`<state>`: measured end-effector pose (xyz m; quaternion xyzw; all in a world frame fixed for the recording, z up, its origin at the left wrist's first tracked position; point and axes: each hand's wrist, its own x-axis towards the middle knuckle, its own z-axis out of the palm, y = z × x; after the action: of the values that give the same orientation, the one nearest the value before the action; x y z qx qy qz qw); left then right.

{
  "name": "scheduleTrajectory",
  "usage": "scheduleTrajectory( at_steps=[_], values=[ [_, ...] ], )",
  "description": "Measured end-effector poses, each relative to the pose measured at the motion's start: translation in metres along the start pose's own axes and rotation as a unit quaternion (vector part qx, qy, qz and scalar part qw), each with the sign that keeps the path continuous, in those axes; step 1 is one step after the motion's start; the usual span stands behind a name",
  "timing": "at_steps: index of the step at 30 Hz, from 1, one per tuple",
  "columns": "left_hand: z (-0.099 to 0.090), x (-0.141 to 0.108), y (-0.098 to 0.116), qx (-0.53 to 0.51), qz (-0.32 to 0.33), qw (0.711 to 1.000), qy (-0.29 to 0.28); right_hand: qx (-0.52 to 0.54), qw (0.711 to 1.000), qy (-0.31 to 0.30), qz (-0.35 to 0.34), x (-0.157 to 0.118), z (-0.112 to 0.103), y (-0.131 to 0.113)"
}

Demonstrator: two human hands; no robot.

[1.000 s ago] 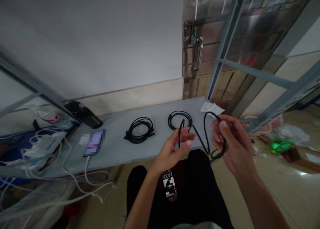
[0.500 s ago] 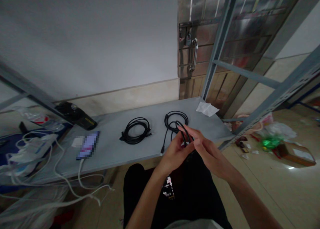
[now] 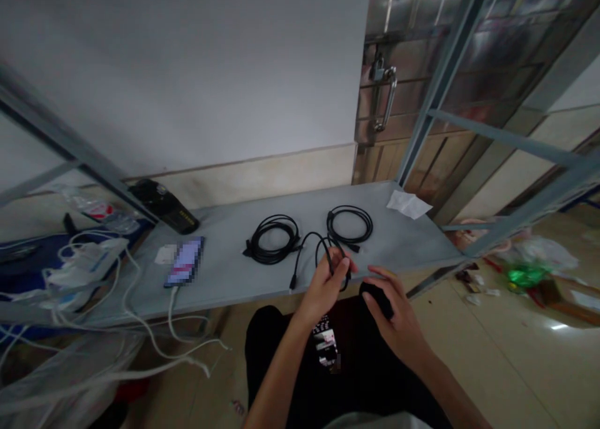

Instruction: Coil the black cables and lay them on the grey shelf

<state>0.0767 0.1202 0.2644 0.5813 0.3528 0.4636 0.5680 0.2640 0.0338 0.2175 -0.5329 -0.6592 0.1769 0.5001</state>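
Lettering (image 3: 188,217) on the black case (image 3: 159,202) blurs; left grip (image 3: 327,280) pinches black cable (image 3: 296,264), right grip (image 3: 392,307) gapes empty.

Left hand (image 3: 328,279): one, fingers curled, thumb closed toward them. Right hand (image 3: 392,307): one, near the left, thumb and fingers parted, palm turned inward.

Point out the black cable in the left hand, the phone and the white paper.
Held black cable (image 3: 311,233), head view: top of its arched strand.
Phone (image 3: 186,260), head view: middle of its screen.
White paper (image 3: 409,204), head view: middle of the sheet.
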Motion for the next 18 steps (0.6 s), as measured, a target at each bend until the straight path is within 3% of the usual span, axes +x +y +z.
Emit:
scheduleTrajectory(
  at_steps=[5,8,14,18],
  values=[
    [0.002,-0.019,0.021,-0.118,-0.042,0.992,0.032,-0.033,0.997,0.031,0.059,-0.068,0.010,0.021],
    [0.010,-0.023,0.036,-0.213,-0.070,0.974,0.019,-0.038,0.996,0.017,0.082,-0.089,0.012,0.028],
    [0.023,-0.027,0.068,-0.315,-0.139,0.936,-0.076,-0.071,0.996,-0.015,0.058,-0.080,0.001,0.029],
    [0.024,-0.024,0.078,-0.349,-0.154,0.919,-0.103,-0.090,0.984,-0.154,-0.005,-0.067,0.002,0.026]
  ],
)
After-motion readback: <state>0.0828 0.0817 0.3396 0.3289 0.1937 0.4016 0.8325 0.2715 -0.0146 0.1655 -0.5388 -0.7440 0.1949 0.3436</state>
